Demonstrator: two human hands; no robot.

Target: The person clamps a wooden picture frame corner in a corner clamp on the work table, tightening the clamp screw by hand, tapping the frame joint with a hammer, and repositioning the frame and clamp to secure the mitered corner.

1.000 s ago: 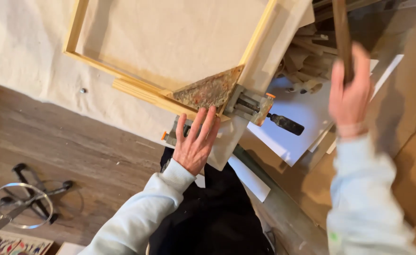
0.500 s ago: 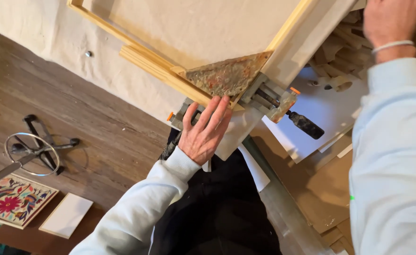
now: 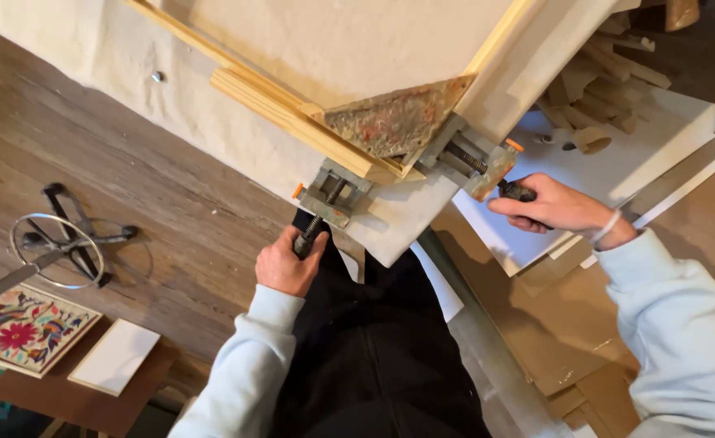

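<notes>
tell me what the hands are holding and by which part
Both hold the corner clamp by its two screw handles: the left hand grips the lower handle, the right hand the dark handle on the other side.

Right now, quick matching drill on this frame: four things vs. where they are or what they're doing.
Column 1:
1. left hand
2. right hand
3. flowered tile
4. triangular corner plate

Column 2:
A. lies at the lower left, beside a plain white tile
B. sits inside the wooden frame's corner
C. grips the clamp's right screw handle
D. grips the clamp's left screw handle

Pairs: 1-D, 2-C, 3-A, 4-B
</notes>
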